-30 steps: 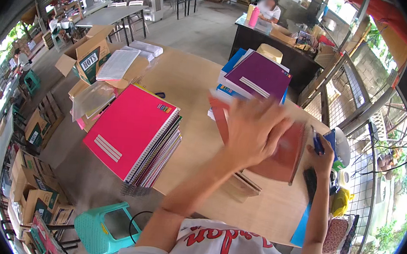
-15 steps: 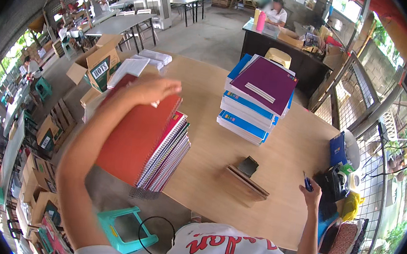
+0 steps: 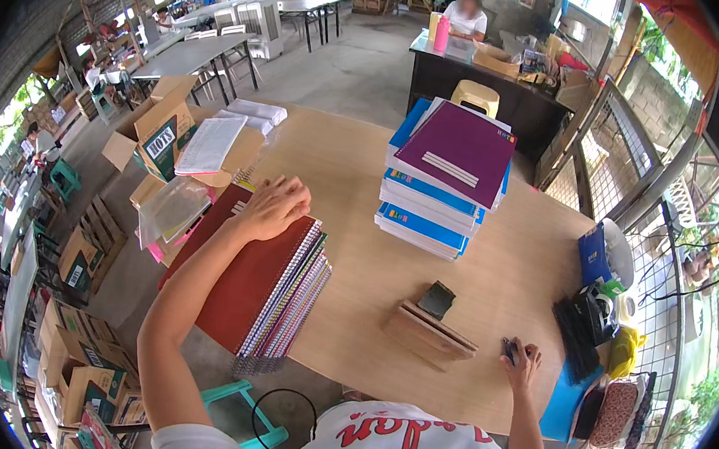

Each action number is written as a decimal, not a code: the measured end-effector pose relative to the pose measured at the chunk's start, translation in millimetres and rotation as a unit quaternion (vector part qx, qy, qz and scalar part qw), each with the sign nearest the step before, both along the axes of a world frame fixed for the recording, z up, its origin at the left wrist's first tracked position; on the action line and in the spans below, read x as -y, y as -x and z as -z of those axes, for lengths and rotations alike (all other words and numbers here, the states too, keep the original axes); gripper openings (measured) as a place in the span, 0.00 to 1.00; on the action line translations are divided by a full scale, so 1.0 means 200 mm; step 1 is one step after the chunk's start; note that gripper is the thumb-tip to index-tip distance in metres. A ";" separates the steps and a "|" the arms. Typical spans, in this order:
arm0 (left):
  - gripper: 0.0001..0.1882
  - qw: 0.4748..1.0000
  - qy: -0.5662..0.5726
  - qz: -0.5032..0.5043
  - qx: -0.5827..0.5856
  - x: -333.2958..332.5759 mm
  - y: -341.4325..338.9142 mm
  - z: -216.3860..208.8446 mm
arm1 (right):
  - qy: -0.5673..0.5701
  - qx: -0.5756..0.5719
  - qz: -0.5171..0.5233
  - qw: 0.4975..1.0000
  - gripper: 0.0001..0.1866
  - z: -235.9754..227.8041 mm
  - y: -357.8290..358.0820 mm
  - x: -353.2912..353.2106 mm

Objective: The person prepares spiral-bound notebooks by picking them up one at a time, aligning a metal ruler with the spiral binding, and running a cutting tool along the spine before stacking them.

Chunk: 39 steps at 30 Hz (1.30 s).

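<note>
"Pale wood table point(image 3: 348, 164) up front; how many stacks?"

"2. L stack: spiral notebooks point(image 3: 291, 304), w/ 1 red-brown notebook point(image 3: 244, 293) on top; rest too tightly packed to count. R stack: 1 purple notebook point(image 3: 460, 152) over blue-covered books point(image 3: 428, 222), min. 3 blue covers showing."

"Hands?"

"2. L hand point(image 3: 272, 208) lies on the red-brown notebook, fingers bent; can't tell if it's gripping. R hand point(image 3: 522, 367) is down near the table's near R corner, closed on 1 small dark tool point(image 3: 508, 350), type unclear."

"Btwn the L stack & R hand?"

"1 dark block point(image 3: 436, 300) beside 1 wooden piece point(image 3: 431, 335)."

"R edge?"

"1 blue box point(image 3: 594, 255), 1 yellow bundle point(image 3: 624, 355), 1 patterned pouch point(image 3: 619, 410), among other bits."

"Bkgd?"

"1 person point(image 3: 466, 18) seated at a dark table point(image 3: 473, 98), w/ 1 pink bottle point(image 3: 442, 35). Nearer: 1 teal stool point(image 3: 225, 391), partly hidden."
</note>
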<state>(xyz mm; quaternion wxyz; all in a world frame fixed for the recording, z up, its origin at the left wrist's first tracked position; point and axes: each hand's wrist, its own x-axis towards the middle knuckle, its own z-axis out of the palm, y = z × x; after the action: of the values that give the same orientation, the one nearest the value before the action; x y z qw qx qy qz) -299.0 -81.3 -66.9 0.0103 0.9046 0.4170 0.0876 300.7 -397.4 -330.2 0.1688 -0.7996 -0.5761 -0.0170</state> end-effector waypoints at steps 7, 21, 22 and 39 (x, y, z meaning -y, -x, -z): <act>0.14 0.986 -0.114 -0.066 0.107 -0.18 -0.30 -0.17 | -0.083 -0.284 -0.231 0.927 0.39 -0.51 0.46 -0.22; 0.15 0.665 -0.002 -0.347 0.661 -0.39 -1.46 0.11 | 0.027 -0.110 -0.248 0.962 0.39 -0.68 0.66 -0.35; 0.15 0.669 0.010 -0.340 0.660 -0.36 -1.53 0.07 | -0.015 -0.088 -0.228 0.970 0.41 -0.72 0.61 -0.37; 0.36 0.897 -0.145 0.060 0.412 -0.08 -1.56 -0.06 | -0.063 -0.131 -0.204 0.968 0.35 -0.84 0.43 -0.43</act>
<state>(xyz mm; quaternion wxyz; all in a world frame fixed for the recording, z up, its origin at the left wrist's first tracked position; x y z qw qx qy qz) 13.6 -64.9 -55.0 0.0551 0.8022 0.3028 0.5117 214.3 -310.5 -163.0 0.2926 -0.6481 -0.6979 0.0859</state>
